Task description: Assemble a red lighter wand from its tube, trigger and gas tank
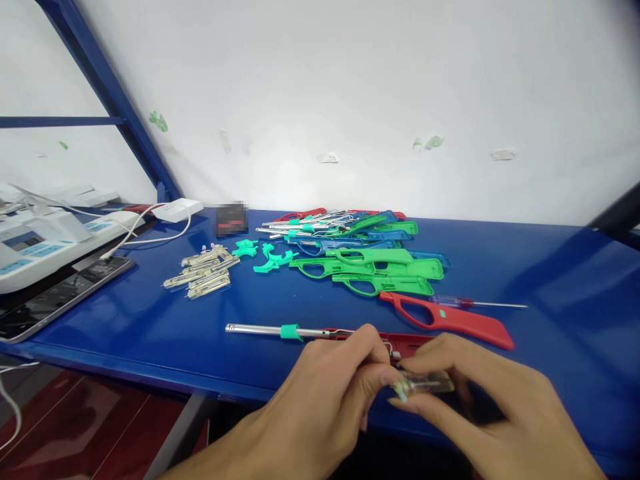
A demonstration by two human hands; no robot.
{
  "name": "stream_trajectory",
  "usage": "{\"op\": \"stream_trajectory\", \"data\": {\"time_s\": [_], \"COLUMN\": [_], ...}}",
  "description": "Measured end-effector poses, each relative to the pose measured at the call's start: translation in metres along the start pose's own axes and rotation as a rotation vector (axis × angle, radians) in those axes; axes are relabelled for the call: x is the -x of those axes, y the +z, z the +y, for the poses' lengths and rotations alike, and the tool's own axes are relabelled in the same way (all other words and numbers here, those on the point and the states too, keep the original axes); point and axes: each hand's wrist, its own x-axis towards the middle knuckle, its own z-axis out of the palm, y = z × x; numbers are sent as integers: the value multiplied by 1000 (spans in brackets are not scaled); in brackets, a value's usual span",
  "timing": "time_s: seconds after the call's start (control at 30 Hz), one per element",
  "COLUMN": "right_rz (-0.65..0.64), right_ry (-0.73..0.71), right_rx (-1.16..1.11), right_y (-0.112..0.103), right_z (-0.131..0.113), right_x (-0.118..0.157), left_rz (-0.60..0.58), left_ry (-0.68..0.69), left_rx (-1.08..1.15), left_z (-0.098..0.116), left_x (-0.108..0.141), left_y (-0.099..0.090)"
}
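Observation:
My right hand (pixel 480 400) pinches a small clear lighter fuel tank (pixel 433 383) between thumb and fingers. A pale green bit shows at the tank's left end. There my left hand (pixel 333 383) closes its thumb and bent fingers on the tank; its fingertips are partly hidden. Just behind both hands lies a red lighter handle half (pixel 410 341) with a metal lighter tube (pixel 260 329) running left from it. A teal clip (pixel 291 332) wraps the tube, and a thin wire reaches toward the hands. Beyond the right hand rests another red handle half (pixel 460 321).
Green handle halves (pixel 400 268) and several metal tubes are piled at the back. Teal clips (pixel 273 258) and clear fuel tanks (pixel 205 272) lie left of them. A screwdriver (pixel 493 305) is at right; a phone (pixel 75 293) and white device (pixel 50 243) are at left.

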Motion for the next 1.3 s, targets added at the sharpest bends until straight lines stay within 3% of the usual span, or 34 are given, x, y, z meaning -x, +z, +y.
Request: {"op": "stream_trajectory", "data": {"time_s": [0.5,0.93,1.3], "right_rz": [-14,-8,-98], "right_ry": [79,171,72], "right_rx": [91,39,-114], "right_y": [5,7,-3], "right_z": [7,7,1], "right_x": [15,17,1], "left_rz": [1,-18,3], "left_ry": [255,304,372], "left_rx": [-203,-304,-400], "left_z": [-7,-5,-7], "left_x": [0,1,5], "left_y": [0,-3,-3]}}
